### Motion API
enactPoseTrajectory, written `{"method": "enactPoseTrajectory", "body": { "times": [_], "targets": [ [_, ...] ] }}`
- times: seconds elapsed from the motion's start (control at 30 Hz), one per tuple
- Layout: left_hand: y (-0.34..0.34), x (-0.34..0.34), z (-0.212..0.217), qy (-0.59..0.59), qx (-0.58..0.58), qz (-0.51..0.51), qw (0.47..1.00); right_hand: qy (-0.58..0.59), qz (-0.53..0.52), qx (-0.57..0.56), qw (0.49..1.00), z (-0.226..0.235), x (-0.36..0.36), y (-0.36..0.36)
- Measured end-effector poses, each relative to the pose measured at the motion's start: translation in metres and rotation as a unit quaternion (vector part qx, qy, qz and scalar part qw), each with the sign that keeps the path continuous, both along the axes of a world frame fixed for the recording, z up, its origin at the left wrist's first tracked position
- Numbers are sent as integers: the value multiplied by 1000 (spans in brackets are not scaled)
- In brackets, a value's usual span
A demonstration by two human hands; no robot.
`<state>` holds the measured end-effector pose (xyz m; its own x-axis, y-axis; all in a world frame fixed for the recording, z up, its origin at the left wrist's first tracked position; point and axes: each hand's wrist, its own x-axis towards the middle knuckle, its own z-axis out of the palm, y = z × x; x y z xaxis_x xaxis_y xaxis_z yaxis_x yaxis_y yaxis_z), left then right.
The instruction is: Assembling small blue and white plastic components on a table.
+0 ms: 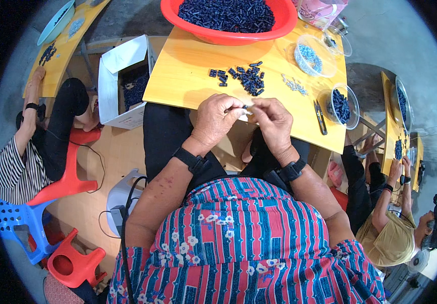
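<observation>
My left hand (215,119) is closed in a pinch on a small dark plastic piece (245,107), just above the near edge of the yellow table (178,76). Meeting it fingertip to fingertip, my right hand (274,124) is also pinched closed; whatever lies between its fingers is too small and covered to make out. Beyond my hands lies a loose pile of small dark blue-black plastic pieces (250,80). To its right are scattered tiny silvery parts (294,85).
A red basin (218,36) heaped with dark pieces stands at the far edge. On the right are a clear tub (299,66) of pale bluish parts, a clear bowl (354,121) of dark pieces and a slim black tool (320,117). People work at tables on both sides.
</observation>
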<state>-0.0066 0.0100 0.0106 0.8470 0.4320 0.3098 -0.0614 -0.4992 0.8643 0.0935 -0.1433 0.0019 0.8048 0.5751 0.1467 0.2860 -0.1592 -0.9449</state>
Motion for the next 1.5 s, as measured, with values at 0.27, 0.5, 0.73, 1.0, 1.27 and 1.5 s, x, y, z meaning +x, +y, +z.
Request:
{"method": "enactPoseTrajectory", "body": {
  "times": [0.27, 0.5, 0.73, 1.0, 1.27, 1.5],
  "targets": [
    [2, 1, 0, 2, 20, -8, 1000, -106, -68, -100, 987, -7, 37, 6],
    [1, 0, 1, 6, 23, -12, 1000, -146, -75, -99, 981, -4, 34, 16],
    [1, 1, 1, 9, 28, -10, 1000, -173, -65, -130, 974, 5, 30, 18],
    [3, 0, 0, -10, 19, -20, 1000, 144, -6, 55, 988, 14, 21, 0],
    [3, 0, 0, 3, 13, -26, 1000, 158, 76, 15, 984, 18, 22, -3],
    [1, 0, -1, -11, 53, -20, 998, 185, 101, 5, 977, 22, 22, -4]
  ]
}}
